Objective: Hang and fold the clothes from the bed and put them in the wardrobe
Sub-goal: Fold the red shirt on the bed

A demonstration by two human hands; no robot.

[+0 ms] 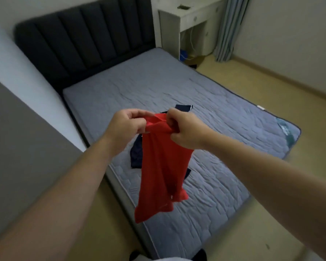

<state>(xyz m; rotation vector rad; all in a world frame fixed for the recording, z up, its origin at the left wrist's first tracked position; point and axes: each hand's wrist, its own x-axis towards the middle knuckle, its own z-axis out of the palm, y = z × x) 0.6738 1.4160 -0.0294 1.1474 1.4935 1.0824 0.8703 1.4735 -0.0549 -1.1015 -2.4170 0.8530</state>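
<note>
Held red garment point(162, 166) half-hides navy clothes point(136, 157) (on bed point(158, 81)).

Garment point(135, 155) on bed point(224, 102); desk point(192, 17) behind

The red garment point(162, 166) is seen as thin, smooth, matt cloth. The mattress point(177, 87) is covered in quilted fabric, the headboard point(83, 40) in matt, padded cloth. The floor point(271, 85) is finished smooth and wood-toned.
</note>
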